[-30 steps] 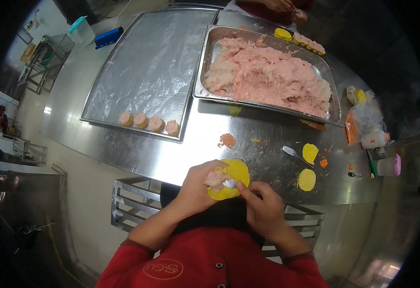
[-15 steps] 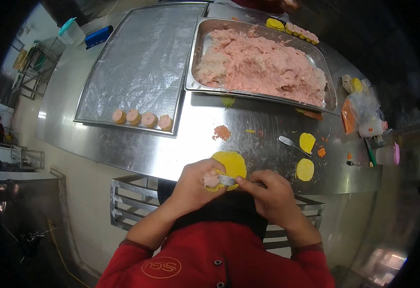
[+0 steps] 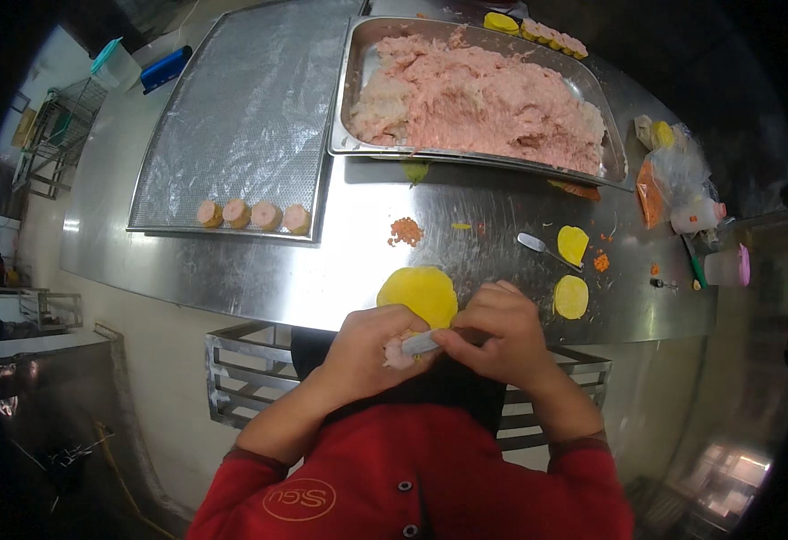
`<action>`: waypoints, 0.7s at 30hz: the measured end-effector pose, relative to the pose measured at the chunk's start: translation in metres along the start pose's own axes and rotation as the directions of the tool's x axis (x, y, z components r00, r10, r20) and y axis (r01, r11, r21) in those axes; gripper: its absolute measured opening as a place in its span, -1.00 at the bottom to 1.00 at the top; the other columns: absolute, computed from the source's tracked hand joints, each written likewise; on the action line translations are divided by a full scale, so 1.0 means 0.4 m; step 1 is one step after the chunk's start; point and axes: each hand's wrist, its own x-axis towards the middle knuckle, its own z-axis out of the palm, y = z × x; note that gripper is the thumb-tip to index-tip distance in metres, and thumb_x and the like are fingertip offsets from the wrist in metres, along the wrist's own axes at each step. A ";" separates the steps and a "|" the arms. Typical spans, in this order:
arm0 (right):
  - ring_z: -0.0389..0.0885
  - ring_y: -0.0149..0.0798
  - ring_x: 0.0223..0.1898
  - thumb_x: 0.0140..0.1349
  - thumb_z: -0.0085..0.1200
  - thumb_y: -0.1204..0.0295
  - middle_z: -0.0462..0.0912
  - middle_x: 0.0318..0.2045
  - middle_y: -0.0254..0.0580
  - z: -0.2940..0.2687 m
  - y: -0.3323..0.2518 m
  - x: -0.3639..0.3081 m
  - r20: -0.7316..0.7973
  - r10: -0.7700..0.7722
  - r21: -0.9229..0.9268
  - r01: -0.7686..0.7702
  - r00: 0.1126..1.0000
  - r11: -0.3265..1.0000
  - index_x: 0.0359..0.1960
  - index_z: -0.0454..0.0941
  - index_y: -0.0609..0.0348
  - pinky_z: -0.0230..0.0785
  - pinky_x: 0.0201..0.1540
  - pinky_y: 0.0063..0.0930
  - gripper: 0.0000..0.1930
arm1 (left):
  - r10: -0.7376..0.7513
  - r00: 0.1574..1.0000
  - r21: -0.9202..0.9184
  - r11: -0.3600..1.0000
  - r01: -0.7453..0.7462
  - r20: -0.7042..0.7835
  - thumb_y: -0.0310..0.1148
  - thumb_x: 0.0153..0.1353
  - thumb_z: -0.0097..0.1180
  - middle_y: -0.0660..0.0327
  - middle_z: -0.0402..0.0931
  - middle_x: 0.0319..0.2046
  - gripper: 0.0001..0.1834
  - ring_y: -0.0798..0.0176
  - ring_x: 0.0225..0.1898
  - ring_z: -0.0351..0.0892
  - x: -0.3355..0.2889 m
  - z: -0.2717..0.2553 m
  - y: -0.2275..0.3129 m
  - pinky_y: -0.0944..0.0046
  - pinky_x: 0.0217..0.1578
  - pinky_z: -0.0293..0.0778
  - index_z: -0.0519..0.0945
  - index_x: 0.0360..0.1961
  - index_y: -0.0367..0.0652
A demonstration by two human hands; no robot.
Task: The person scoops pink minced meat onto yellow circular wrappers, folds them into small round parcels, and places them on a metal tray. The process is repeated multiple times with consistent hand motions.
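Observation:
My left hand [image 3: 358, 351] is curled around a dumpling [image 3: 396, 355] with pale pink meat filling; its wrapper is mostly hidden by my fingers. In my right hand [image 3: 506, 337] is a small spatula [image 3: 420, 343], gripped with thumb and fingers. Its metal blade lies on the filling at the dumpling's open top. Just beyond my left hand, yellow round wrappers [image 3: 415, 290] rest at the table's near edge. A deep steel pan [image 3: 341, 90] of pink minced meat [image 3: 493, 103] stands farther away.
A mesh tray [image 3: 232, 108] on the left carries several dumplings [image 3: 266, 215] along its near edge. Chopped orange bits [image 3: 406, 231] lie on the steel table. To the right are a second spatula [image 3: 531, 241], loose yellow wrappers [image 3: 571, 297], a plastic bag [image 3: 679, 175] and a pink-lidded container [image 3: 729, 267].
The spatula blade has shifted left and tilted across the filling. My right hand has turned and its fingers have closed in nearer my left hand. The surroundings sit slightly higher in the view.

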 end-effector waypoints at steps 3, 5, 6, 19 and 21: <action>0.54 -0.20 -0.53 0.00 0.50 0.42 0.62 -0.57 -0.30 0.016 0.005 -0.005 0.001 -0.012 -0.122 0.012 1.000 0.992 -0.49 0.70 0.12 0.31 -0.33 -0.33 -0.83 | -0.026 1.000 0.091 0.996 0.025 0.003 -0.34 0.05 0.52 0.06 0.68 -0.35 -0.66 -0.05 -0.34 0.73 -0.006 0.000 -0.010 0.12 -0.32 0.61 0.67 -0.18 -0.14; 0.54 -0.21 -0.53 0.00 0.49 0.43 0.61 -0.58 -0.30 0.005 0.014 -0.015 -0.024 -0.003 -0.160 -0.001 1.000 0.987 -0.49 0.70 0.12 0.32 -0.33 -0.36 -0.84 | -0.067 0.998 0.090 0.994 0.068 -0.019 -0.35 0.04 0.52 0.06 0.69 -0.33 -0.67 -0.05 -0.33 0.73 -0.009 0.000 -0.017 0.12 -0.31 0.62 0.68 -0.17 -0.13; 0.54 -0.23 -0.52 0.02 0.50 0.41 0.61 -0.58 -0.30 -0.004 0.018 -0.024 -0.046 0.049 -0.081 -0.052 0.998 0.995 -0.50 0.69 0.13 0.31 -0.33 -0.36 -0.82 | -0.091 0.995 0.063 0.994 0.093 -0.041 -0.37 0.04 0.52 0.06 0.70 -0.31 -0.67 -0.05 -0.31 0.74 -0.010 0.002 -0.018 0.12 -0.29 0.62 0.69 -0.16 -0.13; 0.59 -0.20 -0.48 0.07 0.51 0.35 0.62 -0.56 -0.27 -0.013 0.027 -0.016 -0.012 -0.031 0.196 0.032 0.999 0.980 -0.48 0.71 0.14 0.39 -0.28 -0.29 -0.80 | -0.200 0.967 -0.377 0.893 0.247 0.159 -0.45 0.06 0.49 0.18 0.75 -0.29 -0.79 0.22 -0.30 0.74 -0.017 0.021 0.000 0.29 -0.24 0.57 0.68 -0.30 -0.17; 0.59 -0.18 -0.48 0.08 0.51 0.33 0.61 -0.56 -0.27 -0.004 0.025 -0.004 0.072 -0.082 0.091 0.075 0.994 0.993 -0.48 0.72 0.13 0.40 -0.29 -0.27 -0.79 | -0.210 0.968 -0.267 0.933 0.241 0.141 -0.44 0.05 0.50 0.19 0.73 -0.36 -0.80 0.25 -0.37 0.72 -0.030 0.015 0.006 0.30 -0.30 0.55 0.68 -0.33 -0.17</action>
